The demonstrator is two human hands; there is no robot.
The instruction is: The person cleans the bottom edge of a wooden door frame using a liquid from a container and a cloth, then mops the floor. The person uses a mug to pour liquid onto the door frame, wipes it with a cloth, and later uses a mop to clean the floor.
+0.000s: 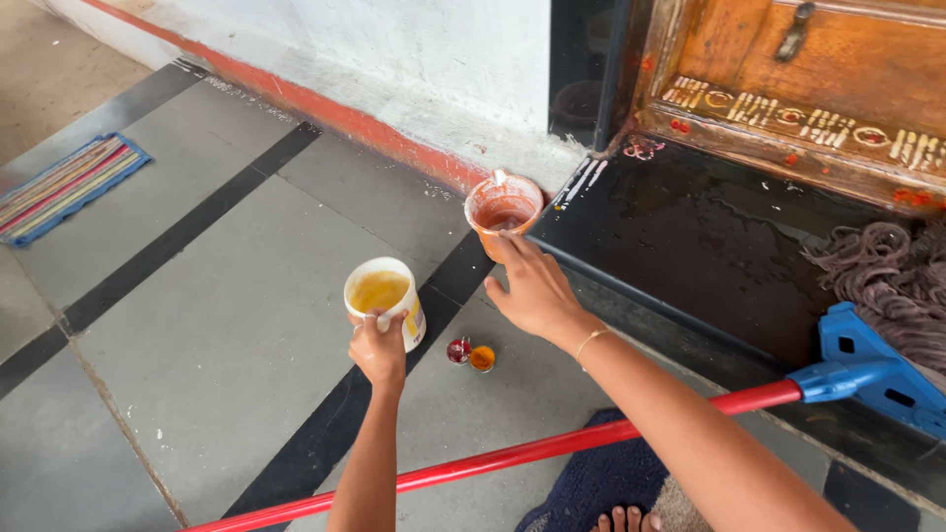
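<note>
My left hand (pixel 378 345) grips the rim of a white cup (pixel 384 298) holding yellow liquid, lifted just above the grey tiled floor. My right hand (pixel 532 286) reaches forward and holds the near side of an orange-stained cup (pixel 503 210) with reddish paste inside, next to the black stone doorstep (pixel 690 246). Between my hands, on the floor, lie two small round containers, one red (pixel 458 350) and one orange (pixel 482 358).
A mop with a red handle (pixel 512 455), blue head (pixel 867 369) and grey strands (pixel 887 276) lies across my arms and the step. A carved wooden door (pixel 808 69) stands behind the step. A striped mat (pixel 64 185) lies far left. My toes (pixel 626 517) rest on a dark mat.
</note>
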